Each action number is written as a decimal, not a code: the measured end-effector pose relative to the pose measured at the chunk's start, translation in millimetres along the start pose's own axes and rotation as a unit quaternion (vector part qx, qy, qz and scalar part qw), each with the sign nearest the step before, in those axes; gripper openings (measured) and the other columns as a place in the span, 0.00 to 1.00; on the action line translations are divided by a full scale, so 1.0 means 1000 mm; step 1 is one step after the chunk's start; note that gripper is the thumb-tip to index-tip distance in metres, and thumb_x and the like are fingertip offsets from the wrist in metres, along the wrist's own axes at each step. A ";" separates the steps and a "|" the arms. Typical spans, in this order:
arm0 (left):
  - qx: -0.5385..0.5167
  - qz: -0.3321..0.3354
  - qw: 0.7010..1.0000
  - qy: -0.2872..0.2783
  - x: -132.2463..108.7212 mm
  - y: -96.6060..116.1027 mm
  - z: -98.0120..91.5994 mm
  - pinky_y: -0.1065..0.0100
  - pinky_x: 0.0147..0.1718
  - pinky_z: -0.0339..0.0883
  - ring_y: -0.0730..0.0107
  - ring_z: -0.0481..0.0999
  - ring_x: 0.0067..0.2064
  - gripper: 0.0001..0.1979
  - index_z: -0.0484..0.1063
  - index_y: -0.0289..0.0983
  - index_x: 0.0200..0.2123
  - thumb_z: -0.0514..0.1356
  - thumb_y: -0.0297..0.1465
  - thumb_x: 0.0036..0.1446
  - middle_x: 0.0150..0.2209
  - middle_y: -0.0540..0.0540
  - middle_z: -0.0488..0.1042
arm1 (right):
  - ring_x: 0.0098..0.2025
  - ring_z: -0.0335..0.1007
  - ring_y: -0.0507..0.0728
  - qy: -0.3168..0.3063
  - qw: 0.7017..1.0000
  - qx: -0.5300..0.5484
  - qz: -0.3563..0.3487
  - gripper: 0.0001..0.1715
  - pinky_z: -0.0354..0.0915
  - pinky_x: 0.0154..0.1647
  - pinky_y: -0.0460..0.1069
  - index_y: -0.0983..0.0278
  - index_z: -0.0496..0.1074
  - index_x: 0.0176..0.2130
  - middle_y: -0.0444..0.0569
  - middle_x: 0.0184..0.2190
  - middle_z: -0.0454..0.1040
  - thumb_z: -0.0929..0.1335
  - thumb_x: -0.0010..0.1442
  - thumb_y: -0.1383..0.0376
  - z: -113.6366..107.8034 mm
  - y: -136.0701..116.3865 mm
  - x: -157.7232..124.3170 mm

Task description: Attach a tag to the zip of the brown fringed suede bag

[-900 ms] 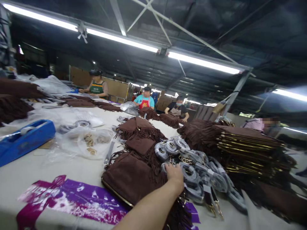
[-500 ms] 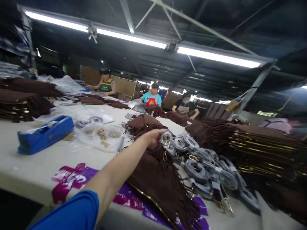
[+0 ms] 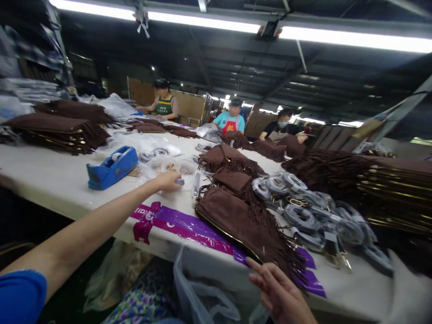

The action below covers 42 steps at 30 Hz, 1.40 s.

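A long white table (image 3: 64,173) carries everything here, and its front edge runs slantwise. Along this edge, strips of purple and magenta tape (image 3: 189,228) are stuck flat. A brown fringed bag (image 3: 232,213) lies partly over the tape, with other brown bags (image 3: 224,154) behind it. To its right there is a heap of coiled straps (image 3: 303,218) in greyish wrapping, and then a tall bag stack (image 3: 401,182) with golden edges. To the left lie clear plastic (image 3: 186,165), a blue tape dispenser (image 3: 113,167) and a lower bag pile (image 3: 43,128).
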<state>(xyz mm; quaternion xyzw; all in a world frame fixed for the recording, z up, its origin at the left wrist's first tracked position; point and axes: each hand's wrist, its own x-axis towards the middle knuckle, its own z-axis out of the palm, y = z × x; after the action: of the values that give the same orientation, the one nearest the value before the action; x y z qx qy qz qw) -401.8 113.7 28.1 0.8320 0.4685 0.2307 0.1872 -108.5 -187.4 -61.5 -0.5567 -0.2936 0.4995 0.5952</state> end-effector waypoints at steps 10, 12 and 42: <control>0.108 0.315 0.940 -0.076 -0.028 0.059 0.098 0.56 0.58 0.55 0.53 0.67 0.57 0.18 0.70 0.36 0.50 0.61 0.31 0.55 0.55 0.36 0.70 | 0.36 0.72 0.52 0.024 0.998 0.051 -0.040 0.17 0.54 0.17 0.39 0.60 0.76 0.35 0.46 0.39 0.77 0.79 0.47 0.56 0.017 -0.031 0.020; 0.100 0.257 0.957 -0.093 -0.019 0.067 0.107 0.59 0.51 0.62 0.56 0.74 0.48 0.08 0.73 0.36 0.41 0.55 0.29 0.60 0.43 0.38 0.76 | 0.37 0.73 0.54 0.020 0.999 0.013 -0.043 0.16 0.54 0.18 0.40 0.60 0.76 0.34 0.47 0.40 0.78 0.77 0.49 0.54 0.017 -0.037 0.019; -0.274 0.058 0.947 -0.160 0.043 0.040 0.139 0.72 0.29 0.58 0.71 0.64 0.30 0.07 0.69 0.34 0.26 0.53 0.29 0.49 0.24 0.52 0.66 | 0.48 0.72 0.59 -0.046 0.798 -0.444 -0.404 0.12 0.65 0.49 0.50 0.60 0.72 0.33 0.53 0.49 0.75 0.62 0.64 0.64 0.100 -0.012 0.125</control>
<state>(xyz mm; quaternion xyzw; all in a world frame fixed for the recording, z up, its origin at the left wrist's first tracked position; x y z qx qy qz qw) -276.7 118.4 -55.9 0.8006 0.3018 0.2246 0.4665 -154.8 -33.9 -54.9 -0.5671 -0.7088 0.0539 0.4161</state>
